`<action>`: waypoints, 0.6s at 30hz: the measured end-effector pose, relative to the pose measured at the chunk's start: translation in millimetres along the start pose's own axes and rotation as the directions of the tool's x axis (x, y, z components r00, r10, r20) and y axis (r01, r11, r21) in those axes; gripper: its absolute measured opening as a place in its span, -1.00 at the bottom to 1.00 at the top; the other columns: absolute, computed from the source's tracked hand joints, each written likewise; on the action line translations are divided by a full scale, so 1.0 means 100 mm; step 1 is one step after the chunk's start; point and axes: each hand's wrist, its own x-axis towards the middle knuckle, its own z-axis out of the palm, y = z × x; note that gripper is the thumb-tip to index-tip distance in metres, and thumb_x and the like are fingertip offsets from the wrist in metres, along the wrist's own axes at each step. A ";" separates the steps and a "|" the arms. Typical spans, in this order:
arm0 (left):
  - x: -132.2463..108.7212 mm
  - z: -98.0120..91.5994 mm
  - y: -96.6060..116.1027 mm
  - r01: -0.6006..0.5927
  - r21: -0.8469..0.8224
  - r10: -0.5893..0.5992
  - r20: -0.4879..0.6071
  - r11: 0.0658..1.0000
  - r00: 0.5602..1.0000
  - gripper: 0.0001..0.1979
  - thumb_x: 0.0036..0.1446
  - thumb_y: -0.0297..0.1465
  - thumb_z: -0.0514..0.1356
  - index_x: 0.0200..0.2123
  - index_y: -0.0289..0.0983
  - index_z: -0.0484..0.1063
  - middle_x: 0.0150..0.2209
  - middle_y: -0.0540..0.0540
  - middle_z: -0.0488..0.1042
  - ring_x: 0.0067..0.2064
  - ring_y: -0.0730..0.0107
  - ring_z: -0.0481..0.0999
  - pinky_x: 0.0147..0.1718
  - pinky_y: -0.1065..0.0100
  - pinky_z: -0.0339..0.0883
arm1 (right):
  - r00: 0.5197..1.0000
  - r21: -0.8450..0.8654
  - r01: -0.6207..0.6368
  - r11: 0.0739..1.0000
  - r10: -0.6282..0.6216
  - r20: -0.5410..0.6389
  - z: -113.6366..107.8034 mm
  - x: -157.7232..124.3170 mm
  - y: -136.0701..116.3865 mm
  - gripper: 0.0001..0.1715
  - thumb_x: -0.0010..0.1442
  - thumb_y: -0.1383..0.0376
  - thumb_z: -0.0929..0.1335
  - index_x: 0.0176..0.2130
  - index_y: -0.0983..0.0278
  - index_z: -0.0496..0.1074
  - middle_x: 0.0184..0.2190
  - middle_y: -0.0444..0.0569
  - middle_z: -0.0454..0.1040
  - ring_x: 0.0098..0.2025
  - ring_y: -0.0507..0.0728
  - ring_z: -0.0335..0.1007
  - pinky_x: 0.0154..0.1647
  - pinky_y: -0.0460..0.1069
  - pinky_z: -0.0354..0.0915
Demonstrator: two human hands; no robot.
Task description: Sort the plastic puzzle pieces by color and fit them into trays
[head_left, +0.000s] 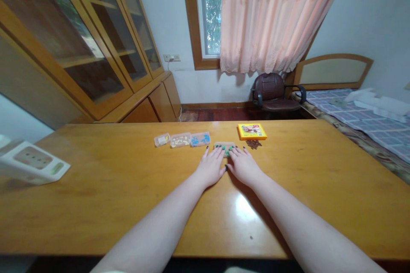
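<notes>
Both hands reach to a small clear plastic box with green pieces (227,148) near the far side of the table. My left hand (209,166) lies over its left part, fingers stretched out. From the other side my right hand (243,165) rests over the right part, fingers also extended, and the two thumbs come close together. The hands cover much of the box. To its left stand a clear box of blue pieces (200,139), one of cream-white pieces (180,140) and a smaller clear box (162,139) with something pale and yellow inside.
A yellow flat box (252,132) lies right of the hands, with a pile of small brown pieces (253,144) before it. A white object with sockets (35,160) stands at the table's left. Beyond the wooden table (128,204) are an office chair (272,91) and a bed (358,106).
</notes>
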 end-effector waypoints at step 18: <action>-0.08 -0.07 -0.94 0.680 0.009 -0.678 -0.066 0.733 0.732 -0.29 0.12 -0.04 -0.02 0.28 -0.16 -0.06 0.32 -0.28 -0.15 0.32 -0.16 -0.18 0.14 -0.29 -0.26 | 0.983 -0.013 -0.158 0.987 0.156 -0.092 0.26 0.26 0.07 -0.16 0.13 -0.12 0.22 0.26 0.22 0.05 0.31 0.23 -0.10 0.31 0.45 -0.24 0.22 0.36 -0.38</action>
